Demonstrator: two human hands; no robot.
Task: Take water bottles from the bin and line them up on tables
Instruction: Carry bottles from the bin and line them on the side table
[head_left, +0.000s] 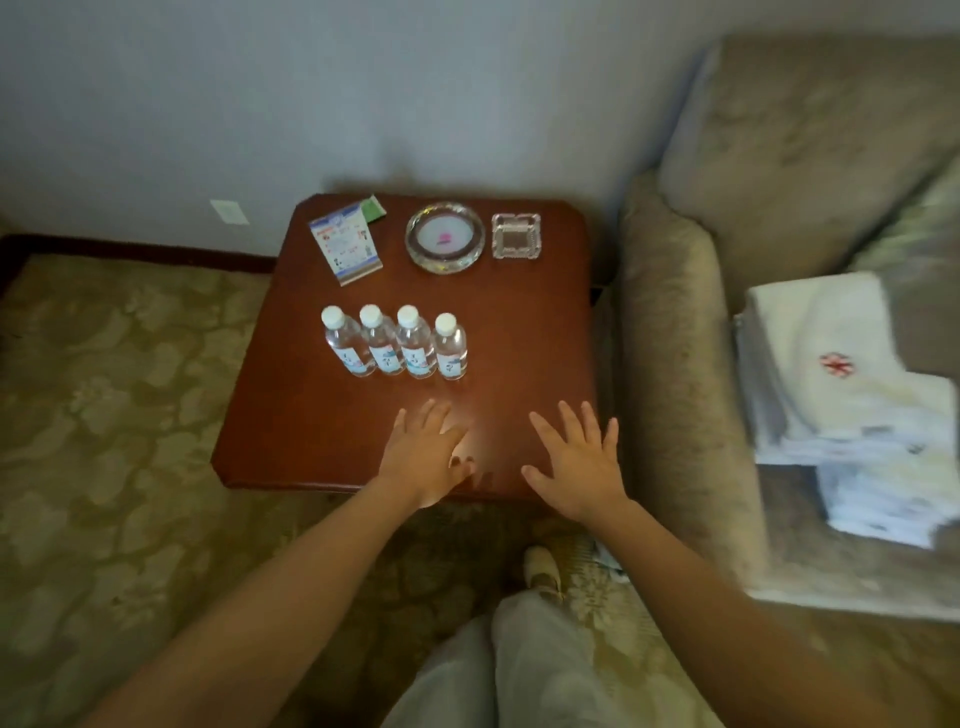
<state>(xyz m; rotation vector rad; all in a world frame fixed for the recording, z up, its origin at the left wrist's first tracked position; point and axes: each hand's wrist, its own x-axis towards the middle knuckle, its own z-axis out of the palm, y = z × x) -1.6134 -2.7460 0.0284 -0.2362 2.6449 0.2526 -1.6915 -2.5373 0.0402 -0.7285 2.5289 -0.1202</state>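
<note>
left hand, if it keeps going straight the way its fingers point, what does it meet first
Probably the rightmost water bottle in the row. The left hand is open and empty, with bare table between them, though depth is hard to judge.

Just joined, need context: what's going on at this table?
A person is setting out water bottles. Four bottles stand upright in a row on the wooden table, in front of a card, a round glass dish and a square glass dish. The left hand and right hand are open and empty over the near edge.
</note>
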